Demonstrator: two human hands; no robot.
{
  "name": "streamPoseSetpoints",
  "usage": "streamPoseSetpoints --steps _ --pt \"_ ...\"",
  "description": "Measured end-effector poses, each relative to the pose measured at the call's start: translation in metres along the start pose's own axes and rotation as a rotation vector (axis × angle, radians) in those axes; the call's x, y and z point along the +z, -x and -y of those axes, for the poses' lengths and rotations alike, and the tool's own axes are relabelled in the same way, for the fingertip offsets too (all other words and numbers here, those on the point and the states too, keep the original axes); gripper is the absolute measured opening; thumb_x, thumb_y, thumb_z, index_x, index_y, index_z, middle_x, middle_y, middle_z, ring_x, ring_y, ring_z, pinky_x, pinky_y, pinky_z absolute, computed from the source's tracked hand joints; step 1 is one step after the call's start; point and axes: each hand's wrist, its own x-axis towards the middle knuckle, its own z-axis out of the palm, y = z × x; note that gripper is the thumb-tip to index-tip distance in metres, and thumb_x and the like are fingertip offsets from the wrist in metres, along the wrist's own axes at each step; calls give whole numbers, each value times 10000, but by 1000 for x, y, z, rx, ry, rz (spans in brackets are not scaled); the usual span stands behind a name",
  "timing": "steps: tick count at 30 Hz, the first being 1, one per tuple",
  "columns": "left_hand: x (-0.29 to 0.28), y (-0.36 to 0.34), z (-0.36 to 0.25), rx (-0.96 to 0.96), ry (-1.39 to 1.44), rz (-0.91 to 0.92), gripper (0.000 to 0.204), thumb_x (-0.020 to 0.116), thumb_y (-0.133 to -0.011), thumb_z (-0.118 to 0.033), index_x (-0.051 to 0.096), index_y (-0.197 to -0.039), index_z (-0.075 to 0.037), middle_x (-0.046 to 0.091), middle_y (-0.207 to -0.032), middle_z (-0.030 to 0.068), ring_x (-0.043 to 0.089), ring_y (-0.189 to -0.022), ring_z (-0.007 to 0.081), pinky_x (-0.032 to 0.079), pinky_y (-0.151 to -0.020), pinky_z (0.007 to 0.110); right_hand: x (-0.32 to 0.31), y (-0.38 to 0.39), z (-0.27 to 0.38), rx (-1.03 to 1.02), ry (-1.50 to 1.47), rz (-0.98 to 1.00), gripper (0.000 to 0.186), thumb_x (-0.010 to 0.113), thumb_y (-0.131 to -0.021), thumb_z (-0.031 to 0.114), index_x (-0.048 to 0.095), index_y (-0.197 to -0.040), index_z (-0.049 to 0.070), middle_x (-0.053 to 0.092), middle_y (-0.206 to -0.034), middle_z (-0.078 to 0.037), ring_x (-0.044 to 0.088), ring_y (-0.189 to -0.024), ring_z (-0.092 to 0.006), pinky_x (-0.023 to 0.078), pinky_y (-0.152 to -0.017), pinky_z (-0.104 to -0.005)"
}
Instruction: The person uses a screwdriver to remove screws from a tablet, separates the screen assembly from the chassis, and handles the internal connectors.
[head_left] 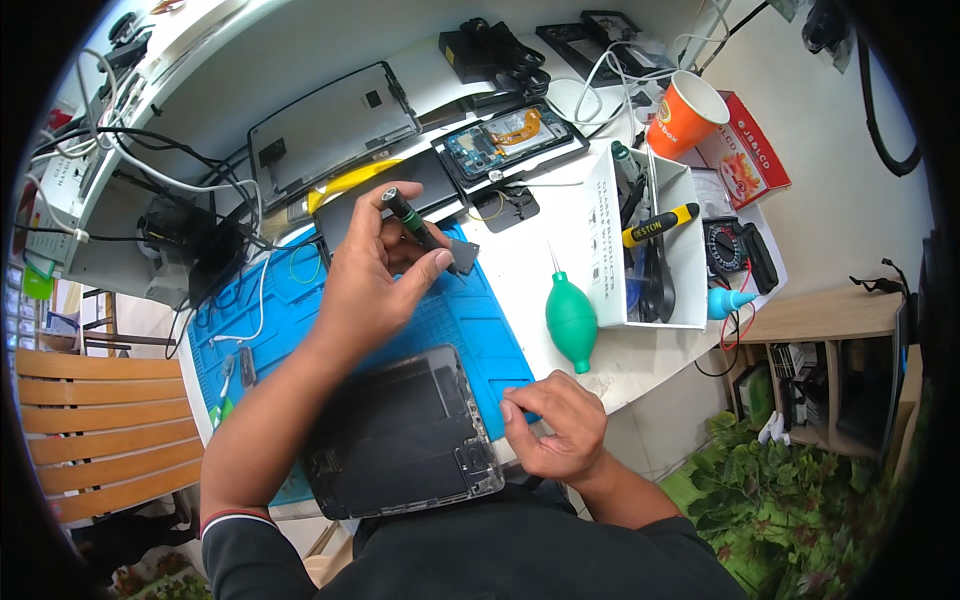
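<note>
My left hand is closed around a black screwdriver with green bands, held tilted above the blue work mat. A small dark grey flat piece shows by its fingertips; whether the hand holds it too, I cannot tell. Below lies an opened tablet, its dark inside facing up, at the mat's near edge close to my body. Just right of the tablet, my right hand has thumb and forefinger pinched together. Anything between those fingertips is too small or hidden to make out.
Right of the mat lies a green blower bulb. A white box of tools stands beyond it, near an orange paper cup. An opened phone and a large dark panel lie at the back. Cables hang left.
</note>
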Motion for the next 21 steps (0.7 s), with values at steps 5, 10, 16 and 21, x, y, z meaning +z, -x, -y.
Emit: streamPoseSetpoints --steps 5,10,16,21 --pt "4 -2 5 -14 -54 33 679 780 -1028 1 378 -1573 -54 743 -1172 120 762 -1101 184 603 -990 321 -1 1 -4 7 -22 12 177 839 -801 -63 782 -953 8 746 -836 -107 658 -637 -213 490 -570 -319" --pt "9 -2 9 -12 -13 6 678 789 -1028 -13 375 -1563 -55 744 -1178 127 762 -1106 185 603 -972 316 -3 -1 -4 2 -33 20 220 836 -767 -72 774 -967 -4 724 -818 -99 661 -627 -231 506 -543 -338" --pt "7 -5 3 -8 88 -32 683 803 -1023 -26 380 -1558 -57 742 -1175 135 761 -1080 183 606 -946 305 -3 1 -5 12 2 18 175 833 -796 -69 772 -941 9 741 -839 -106 667 -647 -221 499 -583 -321" --pt "-20 20 -9 77 202 -105 716 807 -1023 -41 368 -1589 -51 732 -1183 152 765 -1075 213 621 -944 335 -2 -5 2 41 33 34 193 813 -791 -76 761 -948 23 741 -858 -111 693 -706 -278 550 -634 -370"
